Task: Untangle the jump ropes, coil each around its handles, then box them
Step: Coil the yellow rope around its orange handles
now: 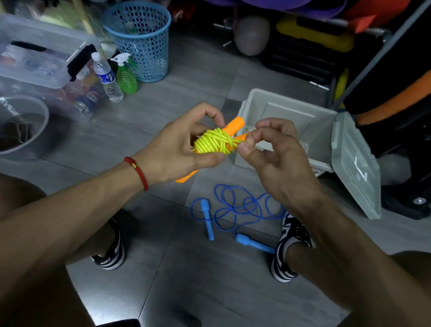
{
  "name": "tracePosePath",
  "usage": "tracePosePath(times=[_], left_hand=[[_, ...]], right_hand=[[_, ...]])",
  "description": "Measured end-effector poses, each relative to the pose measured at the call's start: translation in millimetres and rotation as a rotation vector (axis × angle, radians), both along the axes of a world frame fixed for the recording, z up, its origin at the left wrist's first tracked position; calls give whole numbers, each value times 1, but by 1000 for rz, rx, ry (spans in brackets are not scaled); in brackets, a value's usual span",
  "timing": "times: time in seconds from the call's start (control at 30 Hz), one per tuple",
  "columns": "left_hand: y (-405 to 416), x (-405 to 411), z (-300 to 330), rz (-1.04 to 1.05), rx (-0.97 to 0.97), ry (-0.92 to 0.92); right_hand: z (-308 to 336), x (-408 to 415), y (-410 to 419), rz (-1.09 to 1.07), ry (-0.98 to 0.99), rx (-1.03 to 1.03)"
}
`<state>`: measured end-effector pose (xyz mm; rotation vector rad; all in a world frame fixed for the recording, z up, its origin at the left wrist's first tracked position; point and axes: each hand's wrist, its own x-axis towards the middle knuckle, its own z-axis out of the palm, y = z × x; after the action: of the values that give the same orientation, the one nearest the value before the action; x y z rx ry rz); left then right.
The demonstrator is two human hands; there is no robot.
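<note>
Both forearms reach in from the bottom corners and meet in mid-frame, above the grey tiled floor (225, 281). The left hand (182, 147), with a red bead bracelet (136, 172) at the wrist, cups the yellow plastic jump rope (212, 143), which is wound in a tight bundle round its two orange handles (232, 127); the thumb lies along the near side of the bundle, the fingers (208, 114) curl over the far side, and one orange handle end pokes out below the palm. The right hand (274, 158) comes in from the other side, wrist bent, thumb and forefinger pinching the yellow strand right at the edge of the coil, the other fingers loosely curled above. Down on the floor between the two black-and-white striped trainers (290, 248) lies the blue jump rope (242, 207), loose and looped, its two blue handles (208, 221) apart from each other, uncoiled. Just behind the hands stands the pale grey plastic box (286, 117), open, its hinged lid (355, 162) swung out to the right. Further back on the left: a blue perforated wastebasket (139, 39), a green spray bottle (125, 77) and a clear water bottle (107, 78) side by side, next to a clear lidded storage bin (31, 50).
</note>
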<state>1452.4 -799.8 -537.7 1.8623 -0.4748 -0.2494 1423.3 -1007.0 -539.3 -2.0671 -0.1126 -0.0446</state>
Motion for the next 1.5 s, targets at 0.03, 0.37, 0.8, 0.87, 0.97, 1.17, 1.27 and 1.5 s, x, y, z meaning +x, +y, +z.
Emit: tracePosePath(times=[0.03,0.37,0.8,0.87,0.97,1.17,1.27,1.5], left_hand=[[0,2,0,27,-12,14],[-5,3,2,128,-71,139],[-72,24,43,-145,260,-241],[-97,30,53,-213,299,-305],[-139,43,63,-270,383,-446],[-246,63,35,-403,426,-664],[-282,72,-13,-379,423,-522],[-280,79,-119,-328,527,-197]], right_hand=[[0,0,0,-24,3,-13],[-2,-1,0,-149,134,124],[51,13,-73,36,-51,-201],[60,16,-91,100,45,-278],[74,21,-130,110,203,-414],[52,5,-246,-3,386,-352],[-46,-39,-315,-382,461,-174],[-228,-152,-326,-1280,803,431]])
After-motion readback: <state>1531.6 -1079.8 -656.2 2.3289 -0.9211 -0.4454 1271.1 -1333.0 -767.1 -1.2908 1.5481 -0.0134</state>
